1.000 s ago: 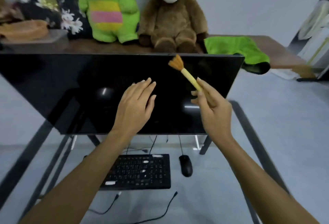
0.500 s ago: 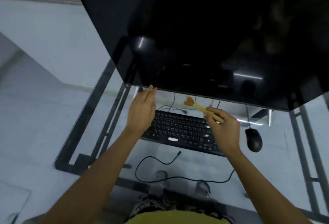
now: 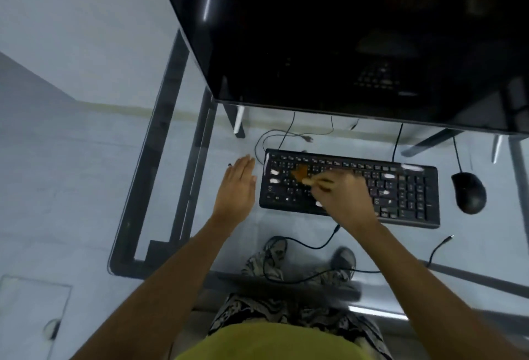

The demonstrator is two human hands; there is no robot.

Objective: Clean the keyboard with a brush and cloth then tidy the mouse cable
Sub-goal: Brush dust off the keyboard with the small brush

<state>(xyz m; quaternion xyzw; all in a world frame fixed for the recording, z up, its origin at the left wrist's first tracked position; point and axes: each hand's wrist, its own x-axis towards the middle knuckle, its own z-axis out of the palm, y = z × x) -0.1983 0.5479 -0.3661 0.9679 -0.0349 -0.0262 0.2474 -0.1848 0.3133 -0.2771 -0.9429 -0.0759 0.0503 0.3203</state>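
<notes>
Desk (image 3: 200, 142): glass top, dark metal frame.
Floor (image 3: 71, 173): pale grey, seen through and left of the desk.

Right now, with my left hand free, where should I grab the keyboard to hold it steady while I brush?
Probably the keyboard's short left edge, coming in from the left. The left hand lies flat just beside that edge, not clearly touching it. The right hand and brush work over the left-centre keys, so a front or top grip would get in their way. The body is thin; pinch thumb over, fingers under.
</notes>
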